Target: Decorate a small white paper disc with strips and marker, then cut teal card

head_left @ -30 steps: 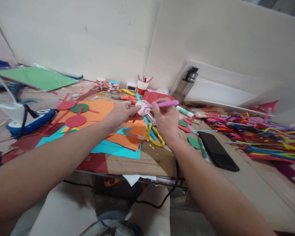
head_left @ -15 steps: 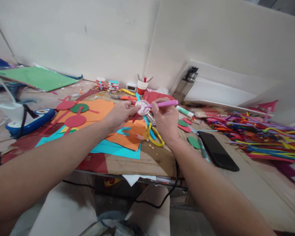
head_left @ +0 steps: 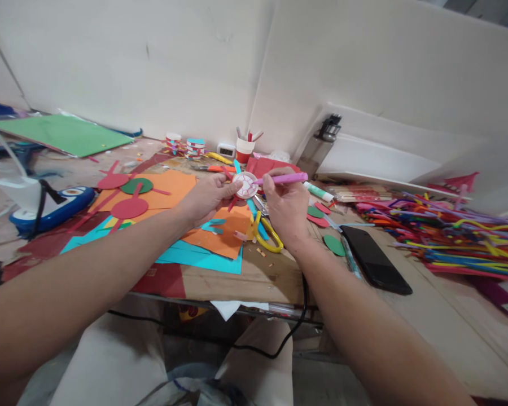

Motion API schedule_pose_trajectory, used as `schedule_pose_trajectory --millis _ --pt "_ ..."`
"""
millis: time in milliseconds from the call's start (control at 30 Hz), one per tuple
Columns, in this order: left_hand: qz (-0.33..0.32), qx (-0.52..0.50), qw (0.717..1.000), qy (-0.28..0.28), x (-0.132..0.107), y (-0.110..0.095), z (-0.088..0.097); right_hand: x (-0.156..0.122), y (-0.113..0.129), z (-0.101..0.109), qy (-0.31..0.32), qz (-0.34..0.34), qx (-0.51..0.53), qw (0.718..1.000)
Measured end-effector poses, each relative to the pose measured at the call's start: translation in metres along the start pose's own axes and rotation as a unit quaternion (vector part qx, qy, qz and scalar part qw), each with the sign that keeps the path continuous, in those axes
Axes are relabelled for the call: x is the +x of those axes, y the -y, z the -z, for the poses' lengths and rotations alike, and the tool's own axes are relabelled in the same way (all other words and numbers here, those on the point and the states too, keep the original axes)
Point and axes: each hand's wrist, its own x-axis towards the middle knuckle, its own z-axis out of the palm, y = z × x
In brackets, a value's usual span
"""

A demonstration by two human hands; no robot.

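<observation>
My left hand [head_left: 209, 197] pinches the edge of a small round white paper cup [head_left: 246, 185], its disc facing me. Pink lines mark the white face, and red and blue paper strips stick out around it. In my right hand [head_left: 290, 203] is a pink marker [head_left: 284, 179], its tip at or very near the white face. Just below the right hand lie scissors with yellow handles [head_left: 273, 239]. Orange paper [head_left: 220, 239] and blue paper [head_left: 203, 259] are spread under the left forearm, with small blue cut pieces [head_left: 212, 225] on top.
Red circles with strips [head_left: 129, 208] lie at left, near a blue power strip [head_left: 53, 210]. On the right are a glue stick [head_left: 318, 192], a black phone [head_left: 376, 259] and many pipe cleaners [head_left: 461, 231]. A pen cup [head_left: 244, 151] and a bottle [head_left: 320, 146] stand behind.
The marker and my right hand have shifted very slightly to the right. My left hand keeps the white-faced piece in the same place.
</observation>
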Motion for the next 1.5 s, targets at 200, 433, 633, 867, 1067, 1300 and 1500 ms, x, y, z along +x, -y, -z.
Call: schedule_pose_trajectory --millis 200,433,633,867,1067,1300,1500 --pt "0.0 -0.001 1.0 0.0 0.0003 -0.0001 0.0007 0.0 0.0002 0.0005 -0.002 -0.004 -0.005 1.0" --pt "0.001 -0.027 1.0 -0.014 0.003 0.0018 0.0028 0.001 -0.0005 0.0 -0.015 0.0 0.044 0.999" --pt "0.007 -0.048 0.998 -0.029 0.0032 0.0007 0.0036 0.0002 -0.0016 0.0001 -0.019 0.032 0.022 0.999" --pt "0.002 -0.074 0.997 -0.034 0.003 0.0003 0.0023 -0.0015 0.0002 0.0008 0.013 0.043 -0.023 0.999" --pt "0.008 -0.07 0.997 -0.034 0.0038 0.0018 0.0035 -0.002 -0.0005 0.0 0.02 0.032 -0.021 0.999" --pt "0.011 -0.043 0.999 -0.011 0.0045 0.005 0.007 -0.0021 -0.001 0.001 0.026 0.05 -0.036 0.998" --pt "0.01 -0.03 0.999 -0.021 0.0026 0.0015 0.0041 -0.0028 0.0019 0.0014 0.032 0.042 -0.045 0.998"
